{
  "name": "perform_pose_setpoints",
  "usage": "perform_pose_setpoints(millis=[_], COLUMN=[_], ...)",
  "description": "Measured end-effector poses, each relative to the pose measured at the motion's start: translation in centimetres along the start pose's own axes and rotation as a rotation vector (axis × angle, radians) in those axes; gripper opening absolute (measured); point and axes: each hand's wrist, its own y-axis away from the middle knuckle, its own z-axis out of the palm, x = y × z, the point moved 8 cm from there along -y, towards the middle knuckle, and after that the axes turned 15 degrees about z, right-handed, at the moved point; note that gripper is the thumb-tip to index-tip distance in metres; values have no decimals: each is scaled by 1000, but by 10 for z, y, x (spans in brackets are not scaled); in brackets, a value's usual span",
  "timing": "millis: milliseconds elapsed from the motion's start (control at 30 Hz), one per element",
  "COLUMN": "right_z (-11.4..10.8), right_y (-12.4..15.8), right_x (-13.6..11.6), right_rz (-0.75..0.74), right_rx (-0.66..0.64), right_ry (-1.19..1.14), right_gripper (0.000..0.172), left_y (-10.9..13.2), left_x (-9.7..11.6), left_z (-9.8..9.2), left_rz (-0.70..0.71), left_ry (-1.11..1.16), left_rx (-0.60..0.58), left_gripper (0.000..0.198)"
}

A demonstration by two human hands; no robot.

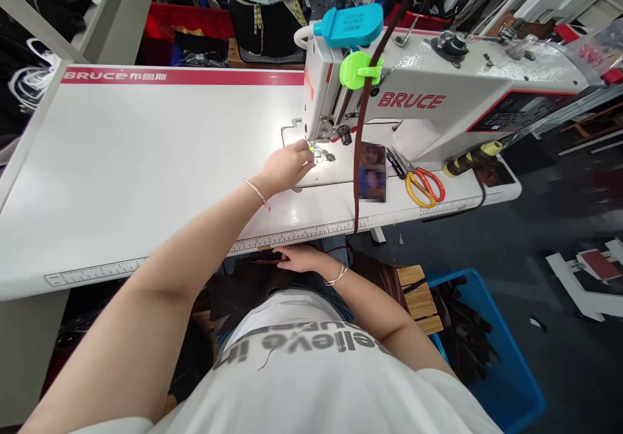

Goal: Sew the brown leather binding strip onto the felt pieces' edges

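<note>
My left hand [288, 167] reaches over the white table to the needle area of a sewing machine [413, 84]. Its fingers are bent together beside the presser foot, and anything between them is hidden. Below the table's front edge, my right hand [302, 258] is at my lap, thumb and fingers closing on the edge of dark brown fabric [243, 285]. The fingertips are partly in shadow. A long brown strip [363, 116] hangs down in front of the machine to the table edge, right of my left hand.
Orange-and-yellow-handled scissors [424, 187], a black tool [396, 163] and a thread cone [472, 159] lie right on the table [146, 181]. A blue bin [511, 356] with dark pieces stands beside a wooden seat [421, 298]. Another person [257, 6] is behind the table.
</note>
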Motion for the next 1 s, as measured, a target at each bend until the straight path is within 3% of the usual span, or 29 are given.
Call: perform_pose_setpoints(millis=[200, 400, 667, 833, 1000], right_z=[-17, -50, -114, -128, -118], right_y=[42, 115, 214, 228, 215], right_x=[26, 63, 148, 184, 198], right_rz=[36, 26, 82, 99, 145], right_rx=[232, 435, 1242, 1512, 1536], right_ry=[-232, -506, -878, -1000, -1123], right_gripper=[45, 39, 15, 12, 12], left_y=[2, 7, 1, -7, 1], left_x=[-1, -7, -33, -36, -7], left_z=[9, 5, 6, 7, -2], left_rz=[98, 104, -122, -147, 57], left_ry=[-127, -103, 81, 178, 306], left_rx=[-20, 60, 142, 122, 201], left_gripper=[42, 37, 20, 20, 15])
